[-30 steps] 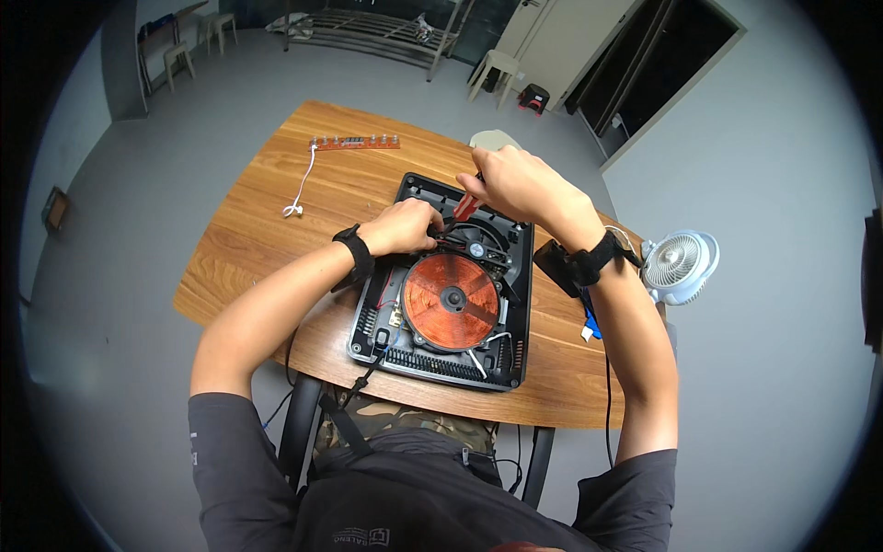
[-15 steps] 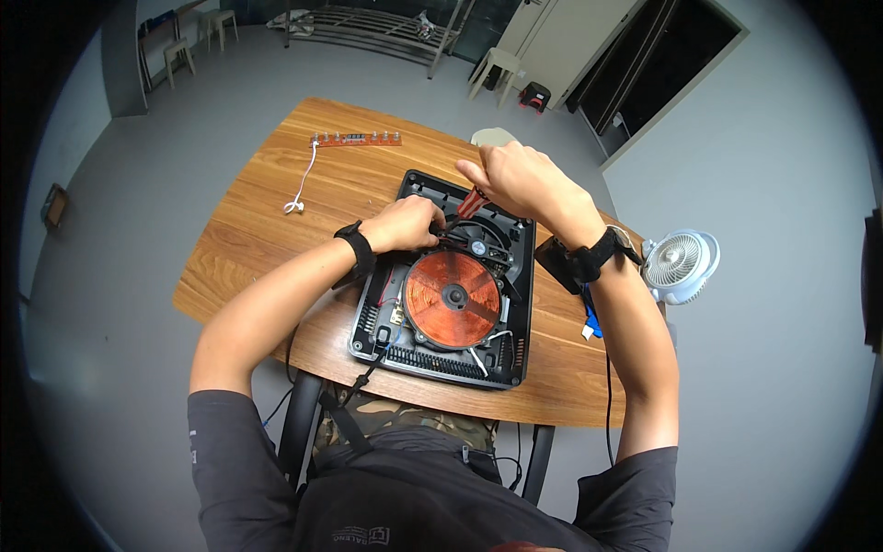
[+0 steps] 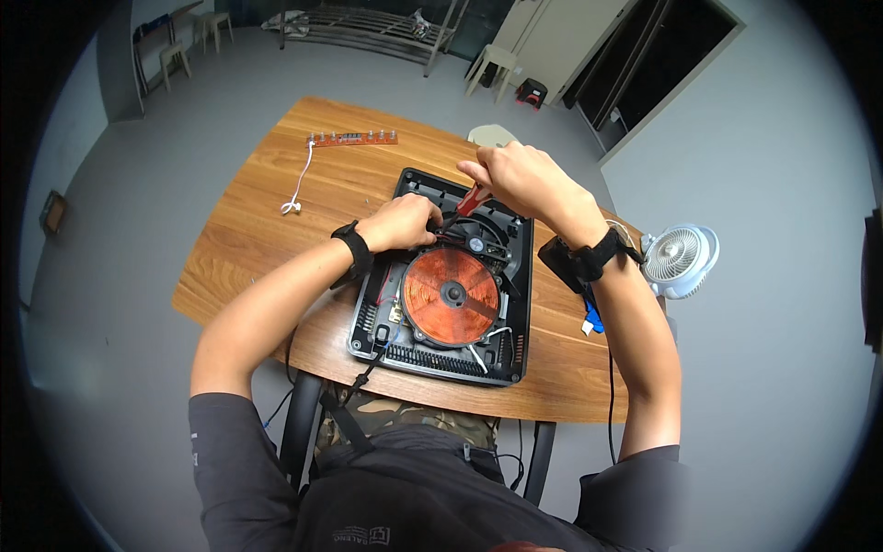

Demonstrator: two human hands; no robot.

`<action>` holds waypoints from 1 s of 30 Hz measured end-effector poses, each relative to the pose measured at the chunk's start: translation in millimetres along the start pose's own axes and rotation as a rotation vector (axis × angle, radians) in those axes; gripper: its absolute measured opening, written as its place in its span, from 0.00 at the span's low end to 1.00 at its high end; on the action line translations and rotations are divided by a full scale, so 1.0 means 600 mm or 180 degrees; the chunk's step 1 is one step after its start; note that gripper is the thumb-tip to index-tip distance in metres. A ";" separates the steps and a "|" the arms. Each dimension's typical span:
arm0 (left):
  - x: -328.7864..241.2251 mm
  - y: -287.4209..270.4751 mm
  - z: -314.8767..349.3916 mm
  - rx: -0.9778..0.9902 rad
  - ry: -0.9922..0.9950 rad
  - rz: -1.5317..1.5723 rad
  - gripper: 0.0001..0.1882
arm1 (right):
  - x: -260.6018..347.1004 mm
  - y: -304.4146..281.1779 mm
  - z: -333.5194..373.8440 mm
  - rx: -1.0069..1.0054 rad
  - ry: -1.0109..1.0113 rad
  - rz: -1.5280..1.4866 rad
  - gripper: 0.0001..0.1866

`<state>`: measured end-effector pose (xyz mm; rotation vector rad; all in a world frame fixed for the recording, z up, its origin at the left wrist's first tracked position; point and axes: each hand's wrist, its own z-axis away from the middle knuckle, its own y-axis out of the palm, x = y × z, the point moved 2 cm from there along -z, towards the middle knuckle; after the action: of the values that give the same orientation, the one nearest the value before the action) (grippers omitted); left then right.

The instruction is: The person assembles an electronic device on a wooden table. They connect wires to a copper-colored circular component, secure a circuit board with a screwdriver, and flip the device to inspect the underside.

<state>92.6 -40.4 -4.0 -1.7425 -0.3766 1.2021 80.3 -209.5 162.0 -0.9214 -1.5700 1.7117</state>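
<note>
An opened induction cooker base [image 3: 517,368] lies in front of me, its round copper coil [image 3: 428,293] exposed and a black cooling fan [image 3: 487,224] beyond it. In my right hand [image 3: 529,179] is a red-handled screwdriver [image 3: 472,200], gripped by the handle and slanting down to the left toward the fan's left side. My left hand [image 3: 402,222] rests at the base's far left part, its fingers bent together beside the screwdriver's lower end. What those fingers pinch, if anything, is hidden, and so is the screwdriver's tip.
On the wooden table [image 3: 248,216], a narrow circuit board [image 3: 354,139] with a white cable [image 3: 303,175] lies at the far left. A small white fan [image 3: 676,253] stands at the right, past my forearm. A dark box-like object [image 3: 558,260] sits beside the cooker base.
The screwdriver's handle looks turned and tilted a little, with more of its red side showing. Both hands stay nearly in place; the whole view has shifted slightly.
</note>
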 end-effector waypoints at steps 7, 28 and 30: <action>0.010 0.005 -0.004 -0.0088 0.0160 -0.0055 0.19 | -0.004 -0.015 0.020 -0.0149 -0.0639 -0.0451 0.17; 0.007 0.003 0.000 0.0102 -0.0071 0.0124 0.19 | 0.005 0.006 -0.005 0.0013 -0.0063 0.0068 0.15; 0.006 0.003 -0.002 0.0045 0.0020 0.0119 0.19 | -0.006 0.010 0.007 -0.0459 -0.0527 -0.0323 0.16</action>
<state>95.2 -39.6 -7.7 -1.7475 -0.3324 1.2229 78.8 -215.5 156.7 -0.7706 -1.8366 1.6562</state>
